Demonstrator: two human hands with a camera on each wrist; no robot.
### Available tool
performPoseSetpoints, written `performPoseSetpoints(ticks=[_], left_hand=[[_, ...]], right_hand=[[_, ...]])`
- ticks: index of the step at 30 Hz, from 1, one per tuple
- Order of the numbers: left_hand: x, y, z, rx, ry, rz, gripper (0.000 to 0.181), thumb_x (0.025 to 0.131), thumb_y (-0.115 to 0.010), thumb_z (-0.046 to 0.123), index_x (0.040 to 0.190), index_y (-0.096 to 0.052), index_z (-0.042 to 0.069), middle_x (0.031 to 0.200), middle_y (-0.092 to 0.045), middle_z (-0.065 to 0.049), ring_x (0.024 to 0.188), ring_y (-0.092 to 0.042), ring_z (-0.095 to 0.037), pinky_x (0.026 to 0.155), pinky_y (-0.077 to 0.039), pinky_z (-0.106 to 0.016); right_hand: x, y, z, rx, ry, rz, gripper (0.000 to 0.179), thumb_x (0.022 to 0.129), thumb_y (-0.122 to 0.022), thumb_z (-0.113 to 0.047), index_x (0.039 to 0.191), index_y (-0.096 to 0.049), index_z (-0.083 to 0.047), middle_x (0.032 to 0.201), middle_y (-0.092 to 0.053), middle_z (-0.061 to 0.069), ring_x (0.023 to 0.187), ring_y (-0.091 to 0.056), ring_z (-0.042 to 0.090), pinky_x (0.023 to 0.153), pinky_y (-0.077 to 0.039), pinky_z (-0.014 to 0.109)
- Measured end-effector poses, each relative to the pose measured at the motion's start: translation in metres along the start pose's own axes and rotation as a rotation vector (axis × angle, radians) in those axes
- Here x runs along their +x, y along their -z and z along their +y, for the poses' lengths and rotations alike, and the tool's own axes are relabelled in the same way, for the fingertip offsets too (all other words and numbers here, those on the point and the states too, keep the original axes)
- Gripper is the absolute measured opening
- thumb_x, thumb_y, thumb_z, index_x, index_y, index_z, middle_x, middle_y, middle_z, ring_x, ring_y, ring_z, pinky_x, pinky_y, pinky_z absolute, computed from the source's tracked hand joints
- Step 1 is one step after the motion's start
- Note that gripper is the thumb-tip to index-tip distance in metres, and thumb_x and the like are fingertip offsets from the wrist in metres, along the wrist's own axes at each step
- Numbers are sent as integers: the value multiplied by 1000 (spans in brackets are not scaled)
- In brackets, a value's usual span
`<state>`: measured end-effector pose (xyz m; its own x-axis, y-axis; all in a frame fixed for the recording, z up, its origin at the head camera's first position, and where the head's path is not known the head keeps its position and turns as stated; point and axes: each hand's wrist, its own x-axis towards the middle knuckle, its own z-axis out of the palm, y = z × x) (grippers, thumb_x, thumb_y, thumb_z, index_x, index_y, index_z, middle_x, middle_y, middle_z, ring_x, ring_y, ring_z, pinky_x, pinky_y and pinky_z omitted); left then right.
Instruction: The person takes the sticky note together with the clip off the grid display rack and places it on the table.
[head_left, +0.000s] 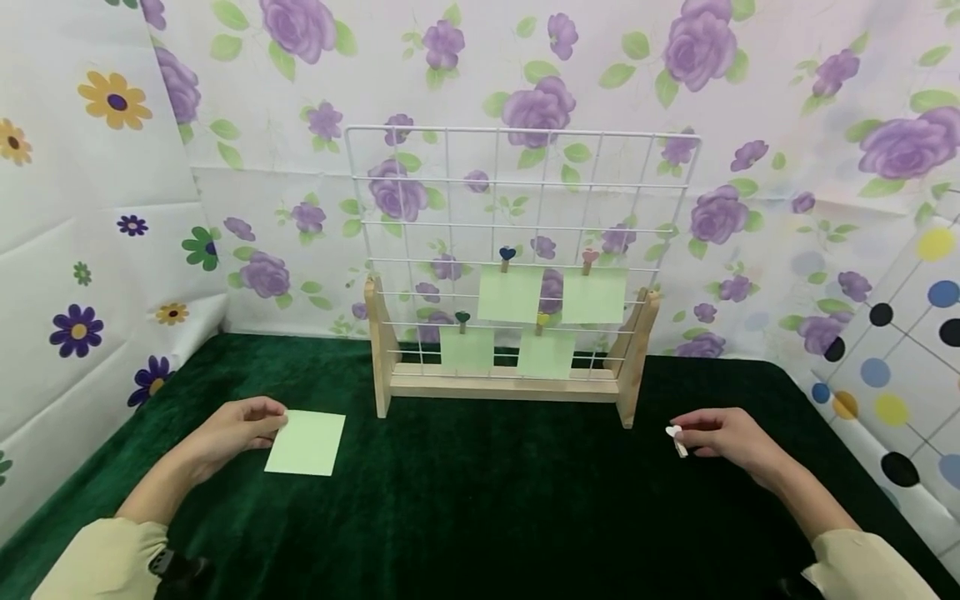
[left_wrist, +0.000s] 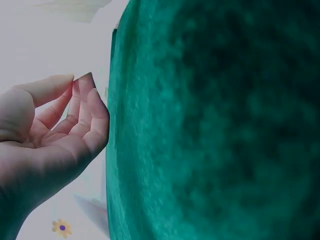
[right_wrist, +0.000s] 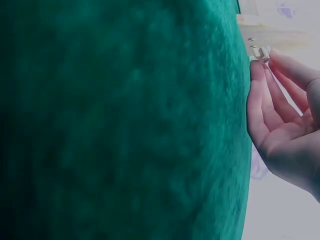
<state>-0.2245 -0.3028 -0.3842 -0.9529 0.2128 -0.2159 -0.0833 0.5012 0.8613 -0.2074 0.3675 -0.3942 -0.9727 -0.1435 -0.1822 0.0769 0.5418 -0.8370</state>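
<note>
Between thumb and fingers my left hand (head_left: pixel 232 433) pinches the upper left corner of a light green square paper note (head_left: pixel 306 443) over the green cloth. On the far right, my right hand (head_left: pixel 731 437) pinches a small clothespin (head_left: pixel 678 440) with a white heart on it. A white wire grid (head_left: pixel 525 179) on a wooden stand (head_left: pixel 502 385) is behind, between the hands. Several green notes hang on it: one under a dark blue heart clothespin (head_left: pixel 506 257), one under a pink (head_left: pixel 588 260), one under a dark green (head_left: pixel 462 320), one under a yellow (head_left: pixel 541 322).
Dark green velvety cloth (head_left: pixel 480 500) covers the table. A white sheet with purple roses (head_left: pixel 540 108) hangs behind the stand. Flowered sheeting (head_left: pixel 75 250) closes the left side, and a dotted sheet (head_left: pixel 892 375) stands at the right.
</note>
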Motion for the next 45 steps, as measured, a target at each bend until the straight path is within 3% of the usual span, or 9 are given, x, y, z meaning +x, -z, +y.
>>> performPoseSetpoints(ticks=[14,28,36,45], left_hand=[[7,5,-4,79,34,-1,37,101,-52,20,121,-50,-10,108,-59,-15,93,-57,-22,78,-50,-36],[9,7,-7,133,73,27,36,100,-52,20,120,-53,-10,104,-59,-13,89,-55,-23,71,-48,-34],[5,8,-8,179,108,66,35,102,-47,19,121,-57,-9,81,-50,-6,70,-46,-20,58,-40,-30],[5,10,-8,172,109,69,40,104,-43,23,122,-55,-10,102,-59,-13,80,-53,-21,63,-46,-34]], right_hand=[[-5,5,8,-29,-19,-61,41,92,-68,-27,117,-64,4,108,-65,10,96,-61,24,80,-53,39],[-4,5,11,-54,-28,-44,41,91,-69,-28,118,-64,4,109,-65,11,96,-61,23,79,-54,37],[-3,6,11,-47,-28,-43,43,91,-69,-26,121,-61,4,107,-65,10,95,-61,23,78,-53,37],[-3,7,11,-34,-28,-28,48,92,-67,-28,125,-58,6,113,-63,13,97,-60,23,77,-53,38]])
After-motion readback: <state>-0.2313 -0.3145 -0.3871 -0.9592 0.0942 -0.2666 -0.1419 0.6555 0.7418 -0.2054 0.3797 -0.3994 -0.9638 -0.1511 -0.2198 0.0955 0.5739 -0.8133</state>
